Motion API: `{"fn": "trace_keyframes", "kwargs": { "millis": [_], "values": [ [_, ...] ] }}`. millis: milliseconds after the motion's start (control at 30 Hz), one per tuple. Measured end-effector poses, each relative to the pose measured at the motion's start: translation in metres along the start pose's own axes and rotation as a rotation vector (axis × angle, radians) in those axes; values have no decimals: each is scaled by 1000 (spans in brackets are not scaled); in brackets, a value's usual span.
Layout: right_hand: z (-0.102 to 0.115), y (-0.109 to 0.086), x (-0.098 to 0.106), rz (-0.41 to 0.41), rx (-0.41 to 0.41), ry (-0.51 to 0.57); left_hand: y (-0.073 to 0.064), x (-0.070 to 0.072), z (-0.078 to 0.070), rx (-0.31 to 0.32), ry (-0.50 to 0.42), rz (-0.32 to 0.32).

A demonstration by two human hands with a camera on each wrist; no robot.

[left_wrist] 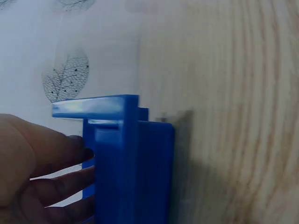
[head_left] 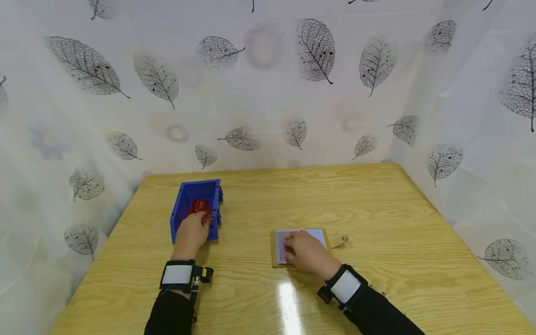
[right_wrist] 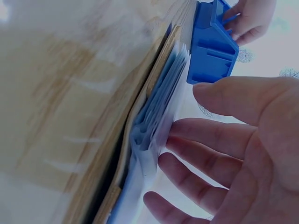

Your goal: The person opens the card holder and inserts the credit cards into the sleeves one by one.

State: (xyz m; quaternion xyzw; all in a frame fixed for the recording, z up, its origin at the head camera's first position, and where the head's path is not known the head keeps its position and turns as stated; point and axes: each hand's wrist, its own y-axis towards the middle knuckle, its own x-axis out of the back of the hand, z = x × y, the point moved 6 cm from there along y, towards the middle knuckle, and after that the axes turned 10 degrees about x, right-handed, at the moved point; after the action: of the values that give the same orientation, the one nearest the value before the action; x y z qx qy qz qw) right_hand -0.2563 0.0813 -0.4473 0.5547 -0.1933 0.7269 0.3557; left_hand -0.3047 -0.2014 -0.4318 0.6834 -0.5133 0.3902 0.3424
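My left hand (head_left: 191, 235) reaches over the near wall of a blue plastic bin (head_left: 175, 218). Its fingers extend down to red cards (head_left: 201, 204) marked VIP that lie inside. From the left wrist view, the bin wall (left_wrist: 117, 172) hides the fingertips. On the table, a card holder (head_left: 273, 251) with a tan cover lies spread with its clear sleeves (head_left: 316, 235) up. My right hand (head_left: 310, 252) is over it, and in the right wrist view the relaxed fingers (right_wrist: 205, 135) rest against the stacked clear sleeves (right_wrist: 159, 116). No card shows between those fingers.
A strap with a metal snap (head_left: 344, 238) sticks out from the holder's right side. Under everything is a wood-grain table (head_left: 377, 204). A pale curtain with leaf prints (head_left: 259, 93) hangs behind it and along both sides.
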Motion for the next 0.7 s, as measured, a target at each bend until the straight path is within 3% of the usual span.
{"fn": "trace_keyframes", "kwargs": {
  "millis": [333, 533, 700],
  "values": [
    [-1, -1, -2, -9, 1, -2, 13, -13, 8, 34, 47, 73],
    [-1, -1, -3, -23, 32, -8, 23, -21, 16, 94, 75, 109],
    [-2, -1, -2, -24, 9, 14, 29, -21, 15, 150, 98, 97]
  ]
}}
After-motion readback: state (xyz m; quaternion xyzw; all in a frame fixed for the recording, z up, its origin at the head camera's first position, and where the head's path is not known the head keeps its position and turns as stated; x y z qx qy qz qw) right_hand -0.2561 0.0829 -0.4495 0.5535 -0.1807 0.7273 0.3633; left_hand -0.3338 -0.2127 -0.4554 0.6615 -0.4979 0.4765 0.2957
